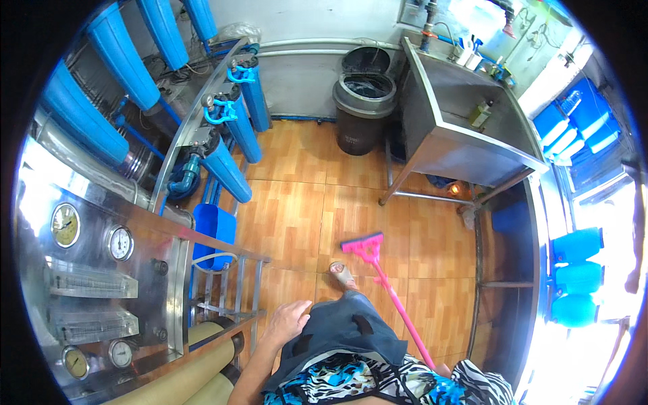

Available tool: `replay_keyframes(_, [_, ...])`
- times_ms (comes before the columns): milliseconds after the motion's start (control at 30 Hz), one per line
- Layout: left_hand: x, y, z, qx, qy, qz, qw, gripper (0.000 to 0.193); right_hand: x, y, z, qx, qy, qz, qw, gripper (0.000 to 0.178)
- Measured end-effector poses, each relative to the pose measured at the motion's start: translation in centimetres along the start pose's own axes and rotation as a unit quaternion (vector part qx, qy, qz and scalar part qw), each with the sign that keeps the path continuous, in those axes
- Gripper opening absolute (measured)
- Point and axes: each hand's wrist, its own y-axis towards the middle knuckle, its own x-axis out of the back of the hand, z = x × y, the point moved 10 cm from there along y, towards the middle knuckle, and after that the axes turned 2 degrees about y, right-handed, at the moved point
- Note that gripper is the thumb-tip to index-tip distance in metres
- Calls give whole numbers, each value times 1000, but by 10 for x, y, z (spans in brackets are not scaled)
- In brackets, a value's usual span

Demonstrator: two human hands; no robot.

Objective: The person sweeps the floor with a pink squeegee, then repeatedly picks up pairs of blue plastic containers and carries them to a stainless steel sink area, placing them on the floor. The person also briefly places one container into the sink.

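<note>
A pink floor squeegee [399,305] slants across the floor in front of me, its dark-edged head flat on the wood-patterned tiles just beyond my sandalled foot [342,275]. At the top end of its handle is my right hand [443,370], closed on it; the sleeve and lower edge hide most of that hand. My left hand [288,322] hangs beside my dark shorts with nothing in it, its fingers loosely extended. It is nearest to a metal ladder-like frame [241,287] on the left.
Blue filter housings [226,165] and a steel gauge panel [152,253] line the left. A blue bin [214,233] stands below them. At the back is a dark round bin [364,121]; a steel sink [466,145] on legs stands right of it. Blue jugs [576,275] line the far right.
</note>
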Motion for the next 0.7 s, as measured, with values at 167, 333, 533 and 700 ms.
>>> replay_keyframes(167, [-6,3,-6,-28,-14,-22,999,34,39,-73,-54,-126,-148,-57,979,57])
replay_keyframes(333, [-23,-4,-3,-15,-22,10,1000,36,117,-94,37,5,-149,-116,982,40])
replay_keyframes(533, [-27,-26,14,61,6,39,997,37,128,35,233,167,-297,-60,938,39])
replay_keyframes(700, [-23,-28,9,82,35,26,996,37,93,66,429,269,-84,-52,958,34])
